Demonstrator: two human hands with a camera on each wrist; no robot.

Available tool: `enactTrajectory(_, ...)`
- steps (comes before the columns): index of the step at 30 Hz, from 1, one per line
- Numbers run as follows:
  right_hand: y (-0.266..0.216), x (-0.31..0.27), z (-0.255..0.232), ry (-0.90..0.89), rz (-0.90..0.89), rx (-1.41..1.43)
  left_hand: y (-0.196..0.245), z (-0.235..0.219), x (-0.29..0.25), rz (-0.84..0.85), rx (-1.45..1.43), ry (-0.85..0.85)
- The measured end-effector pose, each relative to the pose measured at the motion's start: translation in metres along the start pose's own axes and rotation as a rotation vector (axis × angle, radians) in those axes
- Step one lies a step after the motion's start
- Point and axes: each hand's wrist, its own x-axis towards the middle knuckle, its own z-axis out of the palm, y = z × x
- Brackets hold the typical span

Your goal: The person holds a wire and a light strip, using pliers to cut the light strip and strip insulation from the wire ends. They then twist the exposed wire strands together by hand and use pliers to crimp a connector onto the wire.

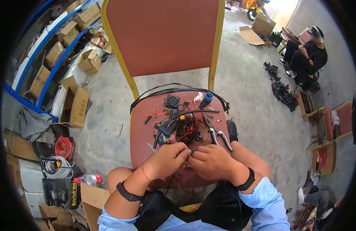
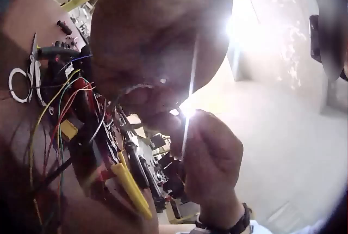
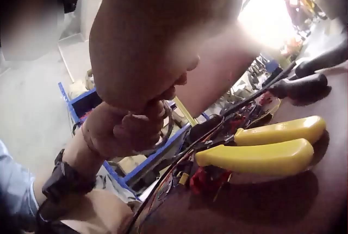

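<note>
Over the front of the chair seat (image 1: 141, 154), the left hand (image 1: 165, 158) and right hand (image 1: 214, 161) meet with curled fingers, pinching a small dark wire piece (image 1: 191, 151) between them, mostly covered by the fingertips. Close up, the left hand (image 2: 157, 43) fills the left wrist view, facing the right hand (image 2: 209, 152). A thin cable loop (image 3: 169, 130) shows beside the left hand (image 3: 125, 130) in the right wrist view. Just beyond the hands lies a tangle of black and red wires (image 1: 187, 129). Pliers with white and black handles (image 1: 225, 141) lie to its right.
Yellow tool handles (image 3: 261, 155) lie by the wires. A blue-ended connector (image 1: 208, 97), a square black part (image 1: 172, 101) and long black cables (image 1: 178, 91) are farther back on the seat. Cardboard boxes (image 1: 76, 104) stand left; a seated person (image 1: 306, 54) is far right.
</note>
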Motion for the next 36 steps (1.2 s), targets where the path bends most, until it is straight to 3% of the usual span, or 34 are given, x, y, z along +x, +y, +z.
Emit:
enactTrajectory(3, -0.004, -0.001, 0.004, -0.017, -0.11, -0.227, 0.019, -0.016, 0.004, -0.457, -0.201, -0.249)
enactTrajectory(6, -0.005, 0.002, 0.004, 0.043, -0.164, -0.311, 0.006, -0.007, 0.002, -0.46, -0.278, -0.24)
enactTrajectory(9, -0.007, 0.003, 0.003, 0.057, -0.139, -0.36, 0.0, 0.0, 0.002, -0.349, -0.18, -0.079)
enactTrajectory(12, -0.007, 0.002, 0.009, 0.063, -0.102, -0.412, -0.003, 0.017, -0.003, -0.086, 0.044, 0.244)
enactTrajectory(17, -0.009, 0.005, 0.008, 0.119, 0.13, -0.244, 0.019, 0.016, -0.001, -0.115, 0.053, 0.331)
enactTrajectory(20, -0.004, 0.002, 0.015, 0.213, 0.25, 0.18, 0.019, 0.021, 0.0, -0.029, 0.109, 0.386)
enactTrajectory(24, -0.004, -0.009, 0.006, -0.058, 0.901, 1.268, 0.014, 0.024, 0.002, 0.171, 0.227, 0.483)
enactTrajectory(27, 0.002, -0.014, -0.002, -0.282, 1.082, 1.982, 0.013, 0.024, 0.004, 0.339, 0.364, 0.487)
enactTrajectory(31, -0.017, -0.014, 0.005, -0.236, 0.954, 2.25, 0.02, 0.02, 0.003, 0.536, 0.499, 0.441)
enactTrajectory(32, -0.016, -0.015, 0.008, -0.22, 0.835, 2.344, 0.018, 0.02, 0.002, 0.576, 0.498, 0.442)
enactTrajectory(36, -0.021, -0.013, 0.005, -0.093, 0.902, 2.398, 0.004, 0.016, 0.001, 0.736, 0.553, 0.41)
